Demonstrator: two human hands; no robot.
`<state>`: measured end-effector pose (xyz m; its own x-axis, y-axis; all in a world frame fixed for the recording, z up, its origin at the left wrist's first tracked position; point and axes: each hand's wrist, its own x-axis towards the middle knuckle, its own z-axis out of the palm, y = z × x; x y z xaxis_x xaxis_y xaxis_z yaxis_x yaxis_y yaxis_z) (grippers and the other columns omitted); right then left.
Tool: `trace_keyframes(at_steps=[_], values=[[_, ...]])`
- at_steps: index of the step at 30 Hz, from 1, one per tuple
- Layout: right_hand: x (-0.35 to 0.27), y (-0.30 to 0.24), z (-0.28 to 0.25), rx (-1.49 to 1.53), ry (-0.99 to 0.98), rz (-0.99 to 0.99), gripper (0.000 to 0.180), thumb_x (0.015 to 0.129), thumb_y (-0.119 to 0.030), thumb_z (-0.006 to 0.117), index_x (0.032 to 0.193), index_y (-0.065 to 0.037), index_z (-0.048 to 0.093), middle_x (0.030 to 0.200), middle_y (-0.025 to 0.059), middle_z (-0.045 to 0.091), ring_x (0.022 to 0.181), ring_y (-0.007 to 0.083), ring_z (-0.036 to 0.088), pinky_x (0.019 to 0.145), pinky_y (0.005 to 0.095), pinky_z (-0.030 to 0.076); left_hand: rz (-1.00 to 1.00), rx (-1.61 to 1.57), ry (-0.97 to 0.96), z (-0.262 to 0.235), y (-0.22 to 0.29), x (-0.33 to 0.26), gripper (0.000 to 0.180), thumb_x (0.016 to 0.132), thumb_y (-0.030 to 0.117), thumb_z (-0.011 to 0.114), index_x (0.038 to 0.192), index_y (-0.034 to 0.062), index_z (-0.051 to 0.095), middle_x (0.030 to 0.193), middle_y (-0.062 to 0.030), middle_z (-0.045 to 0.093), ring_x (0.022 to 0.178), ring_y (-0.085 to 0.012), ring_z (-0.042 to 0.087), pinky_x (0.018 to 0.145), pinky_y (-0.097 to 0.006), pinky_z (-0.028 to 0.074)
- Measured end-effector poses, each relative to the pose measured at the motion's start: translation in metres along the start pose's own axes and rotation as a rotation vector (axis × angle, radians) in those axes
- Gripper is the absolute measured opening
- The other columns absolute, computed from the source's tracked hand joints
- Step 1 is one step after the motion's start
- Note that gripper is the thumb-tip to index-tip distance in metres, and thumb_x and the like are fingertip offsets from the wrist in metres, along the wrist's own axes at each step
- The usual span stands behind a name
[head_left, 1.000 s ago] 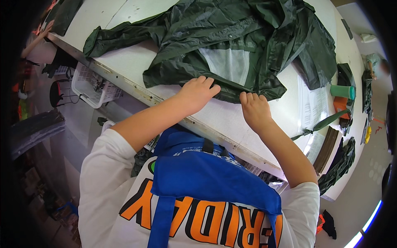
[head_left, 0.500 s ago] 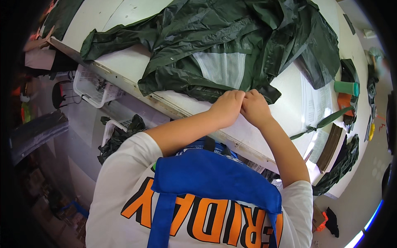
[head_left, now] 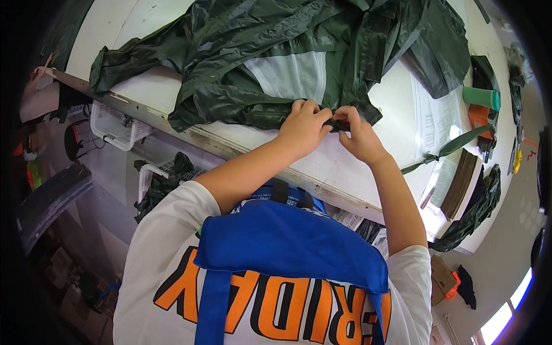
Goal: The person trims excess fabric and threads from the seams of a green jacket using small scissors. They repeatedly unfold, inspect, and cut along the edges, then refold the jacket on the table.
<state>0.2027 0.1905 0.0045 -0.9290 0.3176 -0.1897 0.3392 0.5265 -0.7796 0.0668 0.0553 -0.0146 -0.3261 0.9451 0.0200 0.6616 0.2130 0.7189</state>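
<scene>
Dark green fabric, pinched at its hem on a white table.
Left hand (head_left: 305, 127) grasps the hem of the jacket (head_left: 270, 40) between thumb and fingers; right hand (head_left: 363, 135) curls just beside it at the same edge, though whether its fingers close on the cloth I cannot tell. Above them lies a pale mesh panel (head_left: 290, 75). The jacket spreads, wrinkled, over the far part of the white table (head_left: 339, 167), whose near edge is scuffed. To the right are printed papers (head_left: 440, 118), a knotted green strip (head_left: 454, 146), a green cylinder (head_left: 482, 98) and an orange box (head_left: 478, 118). Below the table's edge on the left are a white basket (head_left: 109, 135) and a heap of dark cloth (head_left: 164, 187). A carton (head_left: 441, 279) stands low on the right, near a bright window (head_left: 497, 325).
</scene>
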Motion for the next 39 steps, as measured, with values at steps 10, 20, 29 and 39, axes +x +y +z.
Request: trace_keyframes(at_steps=[10,20,29,39], values=[[0.008,0.001,0.017,-0.031,0.196,0.198,0.026,0.082,-0.024,0.066,0.082,0.001,0.067,0.076,0.016,0.064,0.074,0.0279,0.062,0.064,0.0357,0.048,0.124,-0.006,0.014,0.007,-0.017,-0.012,0.014,0.077,0.014,0.067,0.086,0.0078,0.059,0.095,-0.0068,0.057,0.103,-0.0291,0.05,0.103,-0.056,0.03],[0.006,0.002,0.029,0.228,0.21,0.36,0.017,0.085,-0.015,0.063,0.085,0.002,0.063,0.074,0.014,0.061,0.066,0.0257,0.057,0.063,0.0349,0.045,0.221,-0.071,0.09,0.007,-0.027,-0.02,0.015,0.075,0.01,0.068,0.087,0.0093,0.06,0.087,-0.0044,0.053,0.093,-0.0277,0.053,0.103,-0.06,0.03],[-0.006,-0.003,0.041,0.115,0.357,0.192,0.011,0.08,-0.009,0.067,0.081,0.001,0.063,0.077,0.0119,0.061,0.07,0.0256,0.058,0.062,0.0328,0.046,0.192,0.074,0.0,0.005,-0.019,-0.023,0.019,0.074,0.014,0.067,0.092,0.0098,0.064,0.089,-0.0049,0.051,0.096,-0.0266,0.051,0.105,-0.06,0.028],[-0.017,-0.012,0.042,-0.191,0.27,0.042,0.015,0.072,-0.007,0.071,0.084,-0.003,0.062,0.08,0.0102,0.061,0.075,0.0284,0.06,0.066,0.0365,0.05,0.067,-0.068,-0.01,0.003,-0.017,-0.023,0.02,0.075,0.017,0.068,0.095,0.012,0.07,0.086,-0.0038,0.052,0.093,-0.0245,0.051,0.108,-0.058,0.024]])
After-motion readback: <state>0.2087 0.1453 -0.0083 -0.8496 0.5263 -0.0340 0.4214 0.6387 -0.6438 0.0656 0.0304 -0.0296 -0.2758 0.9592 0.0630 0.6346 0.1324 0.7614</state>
